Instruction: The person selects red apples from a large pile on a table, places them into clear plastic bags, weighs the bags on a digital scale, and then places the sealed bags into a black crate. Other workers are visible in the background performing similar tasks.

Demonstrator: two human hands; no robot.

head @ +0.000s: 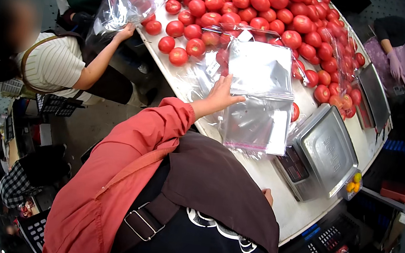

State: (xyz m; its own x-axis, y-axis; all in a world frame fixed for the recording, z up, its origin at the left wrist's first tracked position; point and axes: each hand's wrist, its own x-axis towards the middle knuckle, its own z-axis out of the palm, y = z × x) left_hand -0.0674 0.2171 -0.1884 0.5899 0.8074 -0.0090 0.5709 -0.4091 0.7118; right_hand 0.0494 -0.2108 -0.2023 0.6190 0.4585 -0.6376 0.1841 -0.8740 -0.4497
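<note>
Over the left edge of a stack of clear plastic bags (pixel 255 124), my left hand (pixel 221 97) is spread with thumb and fingers apart. It appears to rest on the film and grips nothing that I can see. The bags lie flat on a white tabletop (pixel 291 214), with more crinkled film under and around them. Just beyond is a large heap of red tomatoes (pixel 243 9). Of my right hand (pixel 267 196) only a bit shows at the table's near edge; my apron hides the rest.
A metal weighing scale (pixel 322 152) stands right of the bags, beside a small clear box of yellow fruit (pixel 353 185). Another scale (pixel 374 95) is farther right. At left, a co-worker's hand (pixel 124 32) holds a clear bag (pixel 119 12). Black crates (pixel 320 244) sit below the table.
</note>
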